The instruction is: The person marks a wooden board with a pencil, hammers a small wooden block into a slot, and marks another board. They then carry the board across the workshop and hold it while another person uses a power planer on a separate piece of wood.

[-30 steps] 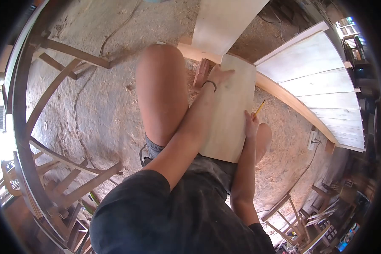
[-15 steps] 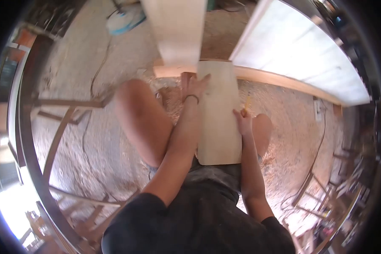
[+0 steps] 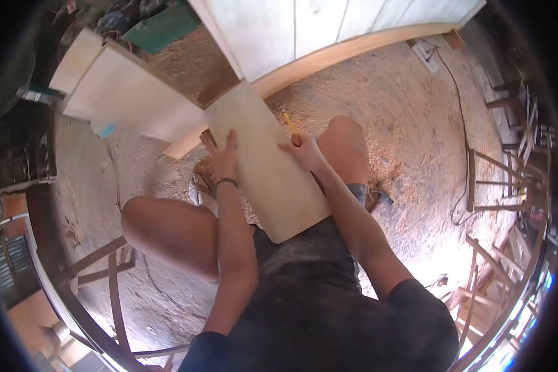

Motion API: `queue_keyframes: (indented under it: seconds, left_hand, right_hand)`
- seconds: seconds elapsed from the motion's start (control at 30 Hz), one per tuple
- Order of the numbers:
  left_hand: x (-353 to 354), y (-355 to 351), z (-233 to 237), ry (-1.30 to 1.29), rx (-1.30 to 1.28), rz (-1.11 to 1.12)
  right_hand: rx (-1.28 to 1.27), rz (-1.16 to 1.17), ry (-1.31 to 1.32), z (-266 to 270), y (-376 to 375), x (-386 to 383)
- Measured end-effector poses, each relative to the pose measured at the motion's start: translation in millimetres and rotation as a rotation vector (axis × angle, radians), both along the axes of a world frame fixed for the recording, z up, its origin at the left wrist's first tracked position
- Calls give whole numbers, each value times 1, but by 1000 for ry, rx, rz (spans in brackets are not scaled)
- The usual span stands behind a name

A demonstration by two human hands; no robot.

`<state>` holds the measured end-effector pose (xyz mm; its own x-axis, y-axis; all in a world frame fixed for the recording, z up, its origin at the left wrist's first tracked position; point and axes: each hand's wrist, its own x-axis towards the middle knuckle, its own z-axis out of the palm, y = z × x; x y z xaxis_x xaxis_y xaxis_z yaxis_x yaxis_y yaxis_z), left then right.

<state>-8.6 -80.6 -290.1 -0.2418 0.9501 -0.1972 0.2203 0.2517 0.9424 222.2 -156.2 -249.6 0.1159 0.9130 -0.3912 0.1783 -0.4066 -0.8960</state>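
Note:
A pale flat wooden board (image 3: 263, 164) slants between my bare knees, its near rounded end against my lap. My left hand (image 3: 225, 156) lies at its left edge, fingers spread, the thumb on the board's face and the other fingers reaching past the edge beside a small dark brown wood piece (image 3: 207, 136). Along the right edge, my right hand (image 3: 306, 152) is closed around a yellow pencil (image 3: 288, 121) that points up and away; some of its fingers touch the board. The undersides of both hands are hidden.
A large white panel with a wooden edge (image 3: 353, 46) stands ahead, and another pale panel (image 3: 130, 93) ahead left. Shavings cover the floor (image 3: 409, 130). Wooden frames (image 3: 499, 180) stand at right, a power strip (image 3: 425, 57) and cord lie ahead right, and a wooden stand (image 3: 115, 273) is at left.
My view has turned to the right, so the panels and board now appear tilted leftward. Both hands stay at the board's edges, and the pencil remains in my right hand.

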Motion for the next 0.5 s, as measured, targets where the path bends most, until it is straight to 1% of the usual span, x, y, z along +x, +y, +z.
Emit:
queue_keyframes:
  seconds: [0.03,0.07,0.13,0.17,0.23,0.27,0.33,0.37,0.47,0.5]
  left_hand:
    - [-1,0,-1,-32,-27,-9]
    - [-3,1,0,-20,-54,-9]
    - [-2,2,3,-89,-87,-12]
    - [-1,-1,7,-171,-95,-15]
    - [-2,0,8,-213,-86,-12]
    - [-4,2,0,-173,-71,-7]
    - [-10,4,-10,-123,-48,0]
    - [-7,2,-4,-113,-40,1]
    - [0,-4,15,-154,-29,4]
    - [3,-5,21,-158,-20,3]
  right_hand:
    - [-2,-3,-37,4,2,0]
    - [38,-5,-28,-8,4,-1]
    - [26,-170,77,-14,11,-1]
    - [20,-247,130,-17,16,-1]
    - [45,-364,233,-21,37,13]
    - [58,-420,284,-21,50,20]
    - [110,-399,329,-16,78,29]
    - [136,-389,352,-10,92,31]
    - [157,-283,231,5,136,17]
    - [181,-248,256,8,148,8]
